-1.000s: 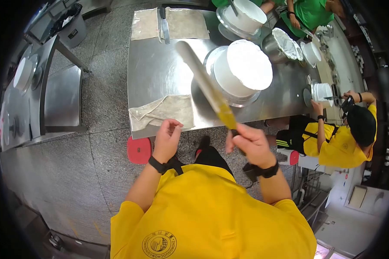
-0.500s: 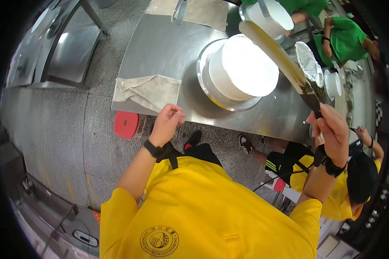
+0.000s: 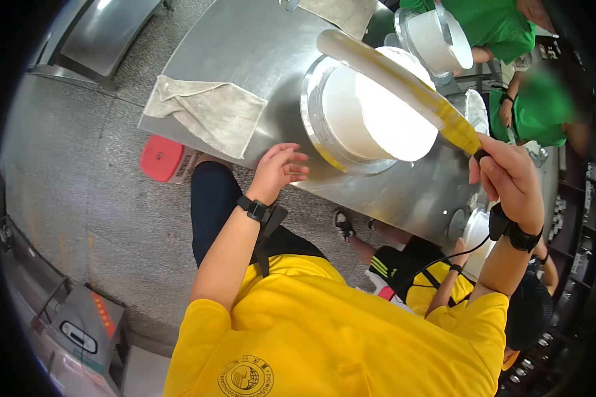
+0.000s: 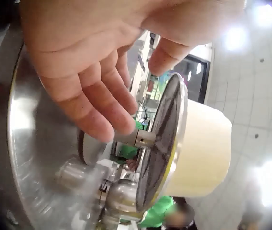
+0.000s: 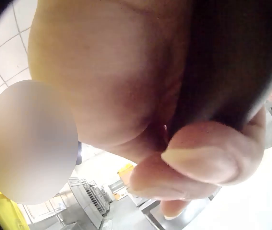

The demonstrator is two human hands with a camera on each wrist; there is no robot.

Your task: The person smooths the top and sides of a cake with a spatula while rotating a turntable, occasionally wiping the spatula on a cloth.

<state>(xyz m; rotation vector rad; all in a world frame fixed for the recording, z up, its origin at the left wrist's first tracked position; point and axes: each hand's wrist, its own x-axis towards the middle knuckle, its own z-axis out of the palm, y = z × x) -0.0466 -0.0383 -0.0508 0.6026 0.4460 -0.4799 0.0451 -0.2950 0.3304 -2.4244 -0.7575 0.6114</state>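
A tall white-frosted cake [image 3: 354, 116] sits on a metal turntable [image 3: 308, 106] on the steel table. My right hand [image 3: 513, 175] grips the black handle of a long icing spatula [image 3: 391, 76], its blade raised across the cake's top in the head view. In the right wrist view, the fingers [image 5: 208, 153] curl round the dark handle [image 5: 232, 62]. Near the table's front edge, my left hand [image 3: 279, 173] holds nothing, its fingers loosely bent close to the turntable. The left wrist view shows the turntable's underside [image 4: 162, 139] and stem beyond those fingers.
A folded beige cloth [image 3: 208, 112] lies at the table's left corner, above a red stool [image 3: 162, 159]. Another white cake [image 3: 437, 43] stands at the back, near a person in green [image 3: 503, 33]. A person in yellow [image 3: 437, 284] works on the right.
My right hand has carried the spatula right and up, from in front of my body to above the cake. My left hand has moved from the cloth's edge toward the turntable. The head view has turned.
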